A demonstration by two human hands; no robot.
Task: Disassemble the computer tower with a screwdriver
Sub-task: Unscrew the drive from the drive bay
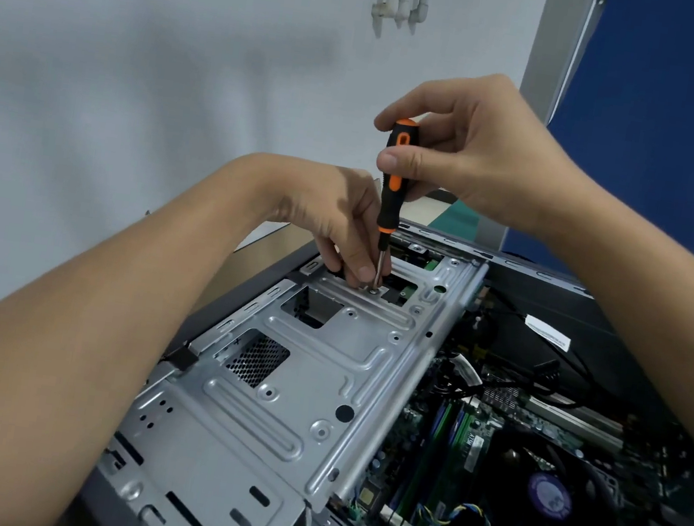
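The computer tower (pixel 555 287) lies on its side with the side panel off, on what looks like a tan bench (pixel 272 240) that shows only as a sliver past the left forearm. The interior faces up. A silver drive cage (pixel 298 372) fills the near left part, and the motherboard (pixel 465 457) with its memory sticks (pixel 440 445) and a dark cooler fan (pixel 548 496) is to the right.

The step in hand appears to be undoing a screw (pixel 373 292) at the far end of the drive cage. Both hands are on the screwdriver (pixel 392 189), which stands nearly upright with its tip seated in the screw head. The right hand (pixel 485 153) grips the orange-and-black handle near the top, with thumb and fingers wrapped round it. The left hand (pixel 334 216) reaches down to the cage and pinches the bare metal shaft just above the tip, steadying it on the screw.

Whether the screw is already loose cannot be told from this view. The next move probably calls for turning the handle with the right hand. Downward pressure would stop the tip slipping out of the head. The left fingers are well placed to catch the screw as it lifts, before it can drop through the cage's openings.
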